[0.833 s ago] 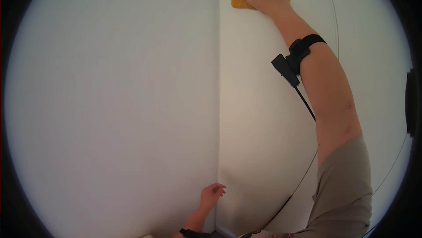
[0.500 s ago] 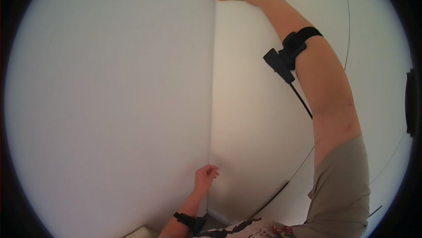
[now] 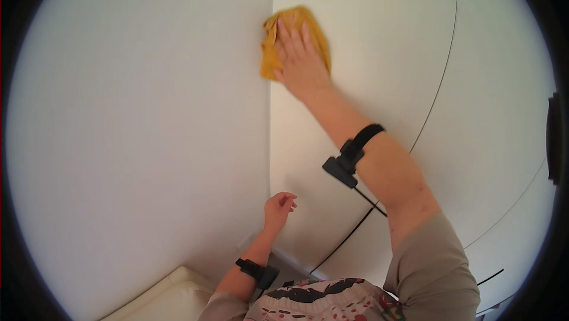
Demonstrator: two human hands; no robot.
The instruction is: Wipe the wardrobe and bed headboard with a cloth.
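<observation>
My right hand [image 3: 303, 67] lies spread over a mustard-yellow cloth [image 3: 322, 42], holding it pressed against a tall white panel [image 3: 344, 161]. The cloth's left edge is bunched and reaches the vertical corner where the panel meets the pale wall [image 3: 148, 114]. Lower down, my left hand [image 3: 278, 207] hangs in front of that same corner. Its fingers are loosely bent and partly apart, and I see nothing in them. Each forearm carries a black strapped device; the right one [image 3: 347, 161] trails a black cable.
At the lower left stands a cream padded piece of furniture [image 3: 178, 294]. Thin dark seams [image 3: 441, 84] run across the white surface on the right, and a black bar-like object [image 3: 553, 137] sits at the far right rim. My patterned garment [image 3: 320, 306] fills the bottom middle.
My right hand has come down the panel with the cloth, from the top edge of the view. My left hand sits slightly higher in the picture, and the whole view has shifted a little.
</observation>
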